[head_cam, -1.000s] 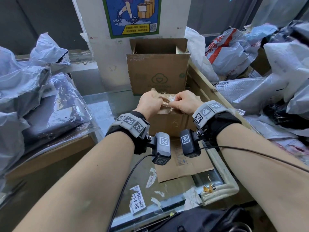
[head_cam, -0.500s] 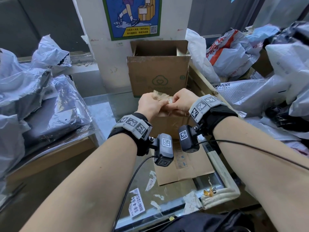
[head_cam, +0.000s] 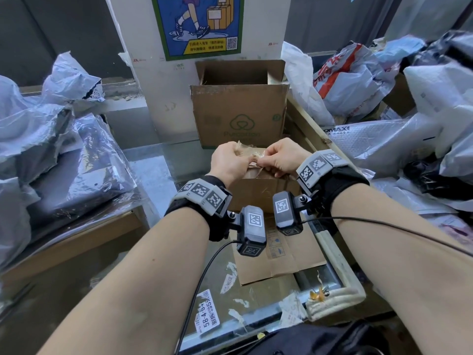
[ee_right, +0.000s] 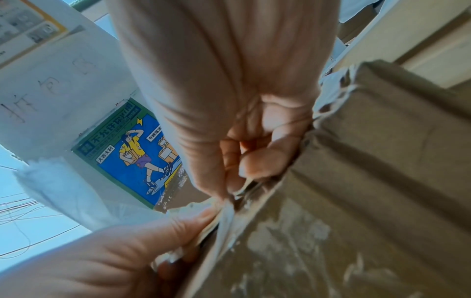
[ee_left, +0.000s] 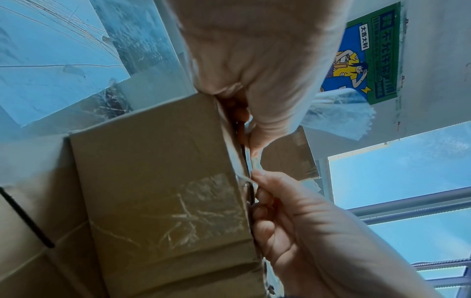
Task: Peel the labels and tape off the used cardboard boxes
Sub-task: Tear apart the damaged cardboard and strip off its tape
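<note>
Both your hands have risen slightly: left hand [head_cam: 230,163] and right hand [head_cam: 282,158] pinch the crumpled clear tape [head_cam: 249,153] above the small cardboard box [head_cam: 261,193] on the desk [head_cam: 153,170]. That strip looks nearly freed.

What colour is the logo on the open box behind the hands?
Green, printed on the brown open box; clearest in the head view.

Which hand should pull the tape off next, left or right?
Probably the right hand: it pinches the loose end of the clear crinkled tape, while the left hand grips the small brown cardboard box at its top edge.
</note>
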Motion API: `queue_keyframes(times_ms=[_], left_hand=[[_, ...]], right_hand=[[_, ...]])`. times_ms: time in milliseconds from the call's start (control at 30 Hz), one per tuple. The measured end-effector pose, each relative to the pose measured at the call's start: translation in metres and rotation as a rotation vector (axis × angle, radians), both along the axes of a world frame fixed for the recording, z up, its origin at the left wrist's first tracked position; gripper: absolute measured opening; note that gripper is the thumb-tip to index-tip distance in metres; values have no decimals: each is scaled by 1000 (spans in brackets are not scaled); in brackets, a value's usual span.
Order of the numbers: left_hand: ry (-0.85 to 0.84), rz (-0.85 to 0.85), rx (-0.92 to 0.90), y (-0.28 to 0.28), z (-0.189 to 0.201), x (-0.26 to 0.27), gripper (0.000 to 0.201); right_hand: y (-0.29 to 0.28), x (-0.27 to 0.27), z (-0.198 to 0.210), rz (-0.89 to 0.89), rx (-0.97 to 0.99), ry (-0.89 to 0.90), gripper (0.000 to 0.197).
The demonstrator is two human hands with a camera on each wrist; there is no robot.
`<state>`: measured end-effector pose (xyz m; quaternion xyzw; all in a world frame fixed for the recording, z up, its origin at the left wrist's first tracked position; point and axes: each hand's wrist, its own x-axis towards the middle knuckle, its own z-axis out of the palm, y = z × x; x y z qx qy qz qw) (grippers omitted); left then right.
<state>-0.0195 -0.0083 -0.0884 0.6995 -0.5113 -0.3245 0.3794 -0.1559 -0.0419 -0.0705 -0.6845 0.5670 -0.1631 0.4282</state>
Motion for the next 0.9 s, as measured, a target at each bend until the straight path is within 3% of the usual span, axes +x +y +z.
queue_keyframes(times_ms=[433, 567, 667, 733, 833, 900], left_hand=[[104, 89, -24, 0, -3, -3, 10], [59, 119, -89, 7, -2, -2, 29], [74, 184, -96, 12, 2, 5, 85], [17, 235, -64, 12, 3, 10, 112], [-61, 301, -226, 15, 6, 9, 116], [83, 378, -425, 14, 11, 10, 103]], right_hand=[[12, -4, -8, -139, -114, -103, 33], [16, -3, -6, -101, -211, 77, 26], [19, 1, -1, -92, -332, 225, 23], [21, 3, 2, -85, -356, 257, 22], [24, 7, 6, -69, -411, 317, 20], [28, 10, 7, -69, -466, 351, 15]])
